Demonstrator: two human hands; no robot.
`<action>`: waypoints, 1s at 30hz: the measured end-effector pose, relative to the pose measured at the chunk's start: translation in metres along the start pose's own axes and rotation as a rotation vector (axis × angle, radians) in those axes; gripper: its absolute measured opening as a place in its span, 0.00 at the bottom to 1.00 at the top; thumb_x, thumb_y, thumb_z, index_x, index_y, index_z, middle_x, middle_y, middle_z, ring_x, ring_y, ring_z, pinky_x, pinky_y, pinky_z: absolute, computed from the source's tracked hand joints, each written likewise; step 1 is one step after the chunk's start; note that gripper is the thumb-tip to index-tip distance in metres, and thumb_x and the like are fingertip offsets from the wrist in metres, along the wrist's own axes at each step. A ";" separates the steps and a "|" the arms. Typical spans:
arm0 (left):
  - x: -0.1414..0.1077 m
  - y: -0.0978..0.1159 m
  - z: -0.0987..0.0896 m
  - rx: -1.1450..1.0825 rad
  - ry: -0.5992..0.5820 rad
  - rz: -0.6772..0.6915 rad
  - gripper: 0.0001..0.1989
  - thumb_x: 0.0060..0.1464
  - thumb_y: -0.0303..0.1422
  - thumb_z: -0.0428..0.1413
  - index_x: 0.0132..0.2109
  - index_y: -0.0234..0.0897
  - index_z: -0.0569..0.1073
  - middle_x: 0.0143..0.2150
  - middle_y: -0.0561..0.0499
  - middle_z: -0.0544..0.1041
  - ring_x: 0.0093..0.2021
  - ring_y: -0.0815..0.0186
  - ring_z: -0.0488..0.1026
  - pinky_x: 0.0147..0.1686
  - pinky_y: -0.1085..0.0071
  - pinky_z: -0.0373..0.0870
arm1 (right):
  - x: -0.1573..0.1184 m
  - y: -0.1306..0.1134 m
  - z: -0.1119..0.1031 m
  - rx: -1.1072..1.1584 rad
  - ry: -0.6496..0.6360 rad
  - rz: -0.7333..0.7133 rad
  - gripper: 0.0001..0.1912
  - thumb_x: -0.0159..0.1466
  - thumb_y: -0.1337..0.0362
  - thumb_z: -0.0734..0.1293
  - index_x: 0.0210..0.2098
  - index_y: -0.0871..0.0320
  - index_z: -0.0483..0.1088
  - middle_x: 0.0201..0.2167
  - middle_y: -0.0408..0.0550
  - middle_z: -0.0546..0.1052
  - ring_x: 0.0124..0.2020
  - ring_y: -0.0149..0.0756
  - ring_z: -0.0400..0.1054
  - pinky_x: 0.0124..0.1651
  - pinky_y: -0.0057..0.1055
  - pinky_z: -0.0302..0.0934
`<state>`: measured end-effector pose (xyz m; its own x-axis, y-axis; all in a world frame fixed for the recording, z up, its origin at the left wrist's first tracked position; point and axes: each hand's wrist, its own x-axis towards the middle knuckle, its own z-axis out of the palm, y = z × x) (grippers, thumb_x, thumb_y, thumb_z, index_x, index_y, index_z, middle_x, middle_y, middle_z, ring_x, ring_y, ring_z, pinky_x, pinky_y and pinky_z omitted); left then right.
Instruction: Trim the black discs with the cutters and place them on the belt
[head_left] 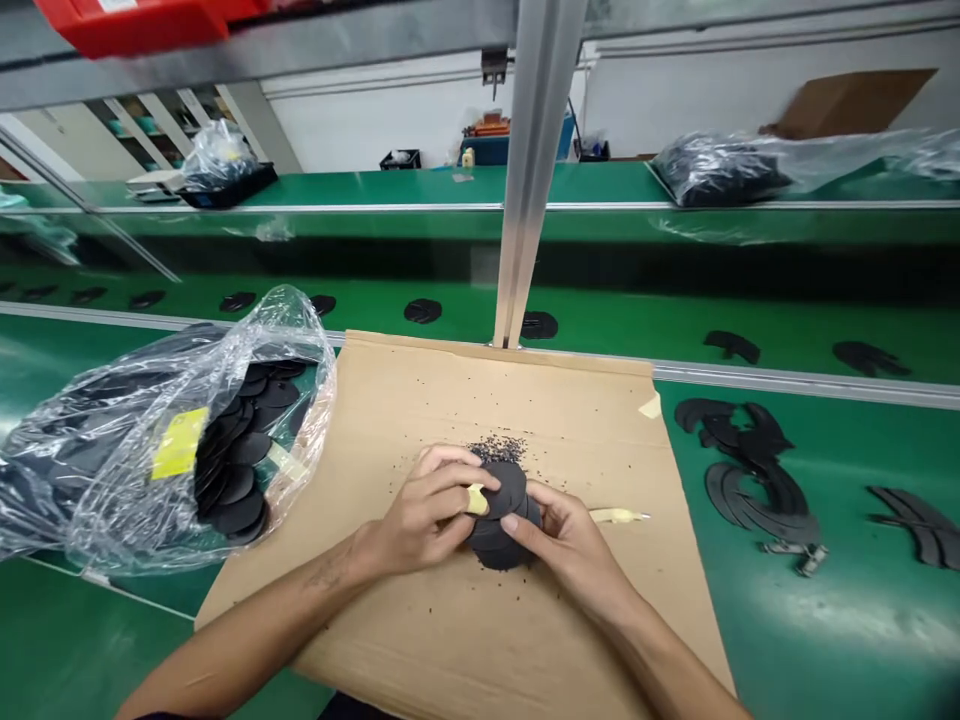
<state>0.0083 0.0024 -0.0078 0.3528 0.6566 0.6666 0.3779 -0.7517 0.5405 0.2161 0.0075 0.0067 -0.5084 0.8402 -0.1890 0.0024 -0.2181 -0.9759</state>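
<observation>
Gripping a small stack of black discs [499, 552] with both hands, close together and clamped on it from two sides: left hand [427, 510] over the top edge, right hand [570, 545] along the near side. Pinching a scrap of cream tape [476, 498] against the discs with left fingers [450, 465]. Working just above the middle of a cardboard sheet [420, 440], with contact between stack and sheet not possible to tell. Scattered on the cardboard, just beyond the hands, black crumbs [499, 448]; lying to the right of the hands, a strip of cream tape [615, 515]. To the left, a clear plastic bag [97, 480] with a yellow label [178, 442], full of more black discs [240, 470]. On the green conveyor belt [847, 640] at right, black cut shapes [742, 500]. Standing behind the sheet, a metal upright [525, 250].
</observation>
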 end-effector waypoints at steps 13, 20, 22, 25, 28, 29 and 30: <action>0.005 0.000 -0.022 -0.117 -0.320 -0.112 0.16 0.64 0.30 0.55 0.58 0.38 0.69 0.53 0.40 0.74 0.53 0.58 0.72 0.51 0.59 0.73 | -0.002 0.000 0.005 -0.240 0.012 0.011 0.17 0.63 0.49 0.69 0.41 0.56 0.76 0.31 0.44 0.76 0.31 0.34 0.66 0.34 0.30 0.65; 0.004 0.001 -0.016 -0.430 0.188 -0.547 0.09 0.58 0.34 0.63 0.39 0.36 0.70 0.36 0.51 0.74 0.35 0.68 0.75 0.35 0.73 0.73 | 0.000 -0.001 0.010 -0.066 0.137 0.039 0.17 0.61 0.49 0.72 0.39 0.56 0.71 0.34 0.45 0.76 0.35 0.34 0.71 0.38 0.30 0.68; 0.002 0.003 -0.010 -0.450 0.210 -0.607 0.10 0.58 0.34 0.63 0.38 0.36 0.69 0.34 0.52 0.73 0.33 0.69 0.74 0.33 0.74 0.72 | 0.000 0.001 0.011 -0.010 0.110 0.073 0.19 0.59 0.48 0.74 0.37 0.56 0.69 0.32 0.44 0.76 0.33 0.33 0.71 0.37 0.29 0.68; -0.001 0.006 -0.004 -0.191 0.118 -0.506 0.07 0.59 0.33 0.61 0.44 0.37 0.73 0.34 0.51 0.75 0.35 0.66 0.74 0.37 0.70 0.72 | 0.001 0.003 0.012 0.077 0.054 0.111 0.20 0.58 0.49 0.75 0.35 0.56 0.67 0.29 0.41 0.74 0.30 0.30 0.70 0.35 0.27 0.66; -0.001 0.007 -0.002 0.017 0.066 -0.331 0.07 0.61 0.32 0.59 0.46 0.37 0.75 0.32 0.50 0.74 0.33 0.65 0.70 0.34 0.69 0.68 | 0.001 0.004 0.013 0.097 0.052 0.108 0.19 0.58 0.50 0.75 0.36 0.56 0.68 0.29 0.41 0.75 0.30 0.29 0.69 0.34 0.25 0.64; 0.000 0.007 -0.002 0.048 0.074 -0.292 0.06 0.62 0.32 0.58 0.45 0.36 0.75 0.30 0.51 0.73 0.32 0.66 0.69 0.32 0.69 0.67 | 0.000 0.004 0.013 0.091 0.053 0.107 0.19 0.58 0.50 0.75 0.36 0.56 0.68 0.29 0.41 0.75 0.30 0.29 0.69 0.34 0.25 0.63; 0.000 0.007 -0.001 0.070 0.087 -0.262 0.05 0.62 0.31 0.58 0.44 0.36 0.75 0.29 0.51 0.72 0.31 0.66 0.68 0.31 0.70 0.66 | 0.000 0.004 0.014 0.083 0.055 0.107 0.19 0.58 0.50 0.75 0.36 0.56 0.68 0.29 0.41 0.75 0.30 0.29 0.69 0.33 0.25 0.63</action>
<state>0.0098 -0.0026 -0.0034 0.1620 0.8180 0.5520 0.5055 -0.5492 0.6655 0.2041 -0.0003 0.0042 -0.4606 0.8354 -0.2997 -0.0181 -0.3465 -0.9379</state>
